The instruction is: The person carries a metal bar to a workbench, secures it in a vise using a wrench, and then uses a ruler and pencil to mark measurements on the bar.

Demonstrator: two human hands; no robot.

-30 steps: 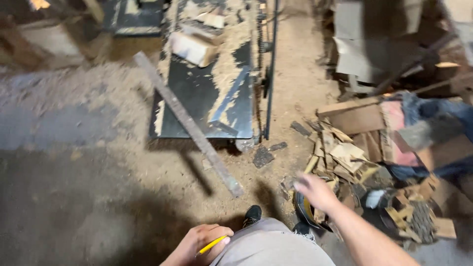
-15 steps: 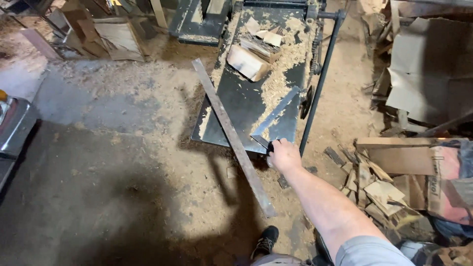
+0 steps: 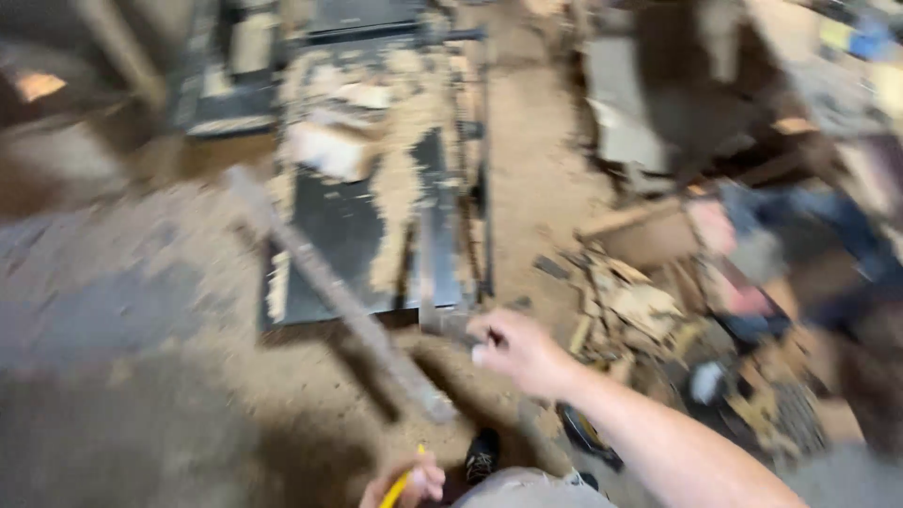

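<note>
Right hand [image 3: 517, 350] grips metal strip [image 3: 438, 273] at table [image 3: 329, 254] edge.

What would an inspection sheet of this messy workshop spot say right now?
Surface: dark metal table top, partly covered in sawdust, with pale wood offcuts on it.
Job's things: grey metal strip lying along the table, its near end at the right hand; yellow pencil in the left hand.
Clutter: long wooden plank leaning across the table's corner; pile of wood scraps on the right.
Hands: right hand closed on the strip's end; left hand low, gripping the pencil.
Cables: nothing seen.
Surroundings: dusty floor; blurred boards and boxes behind; a dark shoe below.
</note>
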